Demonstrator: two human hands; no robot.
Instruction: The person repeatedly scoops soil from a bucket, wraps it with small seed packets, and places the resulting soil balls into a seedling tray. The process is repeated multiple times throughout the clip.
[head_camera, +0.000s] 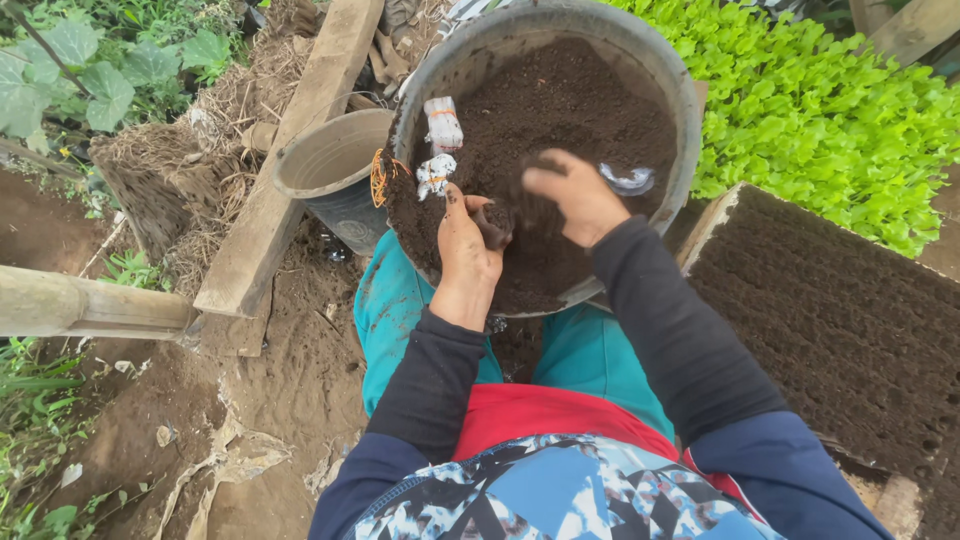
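Observation:
A large grey basin full of dark soil rests on my knees. My left hand is over the near part of the soil, its fingers closed around a small dark tube-like piece. My right hand hovers beside it over the soil, fingers curled down and blurred with motion, with loose soil under them. Two small white wrapped bundles lie on the soil at the basin's left side, and a clear plastic scrap lies to the right.
A smaller grey pot stands left of the basin. A wooden plank runs diagonally at left, with a post below it. A bed of soil-filled small bags is at right, green seedlings beyond it.

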